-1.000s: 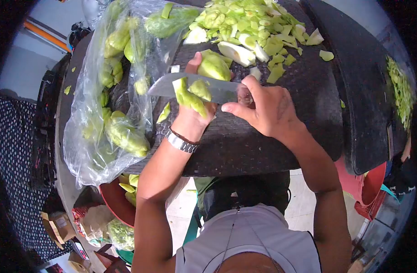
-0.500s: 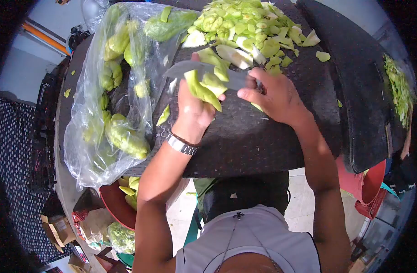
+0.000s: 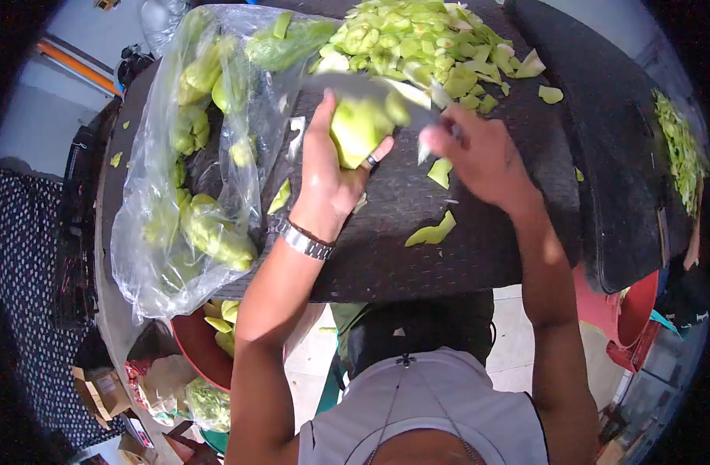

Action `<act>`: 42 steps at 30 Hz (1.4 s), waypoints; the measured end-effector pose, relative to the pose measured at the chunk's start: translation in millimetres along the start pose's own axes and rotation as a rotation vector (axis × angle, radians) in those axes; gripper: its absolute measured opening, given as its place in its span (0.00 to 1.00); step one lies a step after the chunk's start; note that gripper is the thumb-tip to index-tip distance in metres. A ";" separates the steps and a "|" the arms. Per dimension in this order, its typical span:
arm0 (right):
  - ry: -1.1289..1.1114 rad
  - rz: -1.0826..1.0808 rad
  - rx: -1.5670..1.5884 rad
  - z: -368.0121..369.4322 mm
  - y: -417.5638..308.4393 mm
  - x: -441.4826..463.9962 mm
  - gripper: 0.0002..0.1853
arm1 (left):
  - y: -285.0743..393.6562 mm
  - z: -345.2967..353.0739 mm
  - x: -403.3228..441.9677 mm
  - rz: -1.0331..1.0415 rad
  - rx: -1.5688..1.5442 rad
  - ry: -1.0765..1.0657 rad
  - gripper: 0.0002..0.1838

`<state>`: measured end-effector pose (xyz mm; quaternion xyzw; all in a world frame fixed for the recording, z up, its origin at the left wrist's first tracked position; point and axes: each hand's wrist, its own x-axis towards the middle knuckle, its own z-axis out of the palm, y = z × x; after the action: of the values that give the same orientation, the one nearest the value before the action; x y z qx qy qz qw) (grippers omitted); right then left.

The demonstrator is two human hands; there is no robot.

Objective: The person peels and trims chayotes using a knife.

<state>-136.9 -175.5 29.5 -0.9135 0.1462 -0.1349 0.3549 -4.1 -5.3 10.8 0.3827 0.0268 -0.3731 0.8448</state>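
My left hand (image 3: pixel 324 174) is wrapped round a pale green chayote (image 3: pixel 355 138), with the thumb on its right side. My right hand (image 3: pixel 483 151) grips a knife (image 3: pixel 418 116), whose blade is smeared by motion and reaches left across the top of the chayote. The handle is mostly hidden in the fingers. Below the hands, a curved strip of green peel (image 3: pixel 432 230) lies on the dark board (image 3: pixel 417 267). A smaller peel piece (image 3: pixel 440 173) is near my right hand, and another scrap (image 3: pixel 279 197) lies left of my left wrist.
A clear plastic bag (image 3: pixel 138 232) with several whole chayotes lies on the left. A heap of green slices and peels (image 3: pixel 417 46) covers the far side. Below the board's edge are a red tub (image 3: pixel 192 345) at left and a red bucket (image 3: pixel 634 314) at right.
The long peel strip that hung over the chayote in my left hand is off it, and a strip now lies on the board. My right hand and the knife have shifted slightly right.
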 end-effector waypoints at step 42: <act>-0.037 -0.273 -0.139 7.4 -3.8 -7.0 0.22 | -4.7 3.3 3.2 0.050 0.055 -0.070 0.24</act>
<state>-140.1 -165.8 25.9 -0.9495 0.0231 -0.1548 0.2720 -5.7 -11.4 9.1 0.3932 -0.0229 -0.3655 0.8434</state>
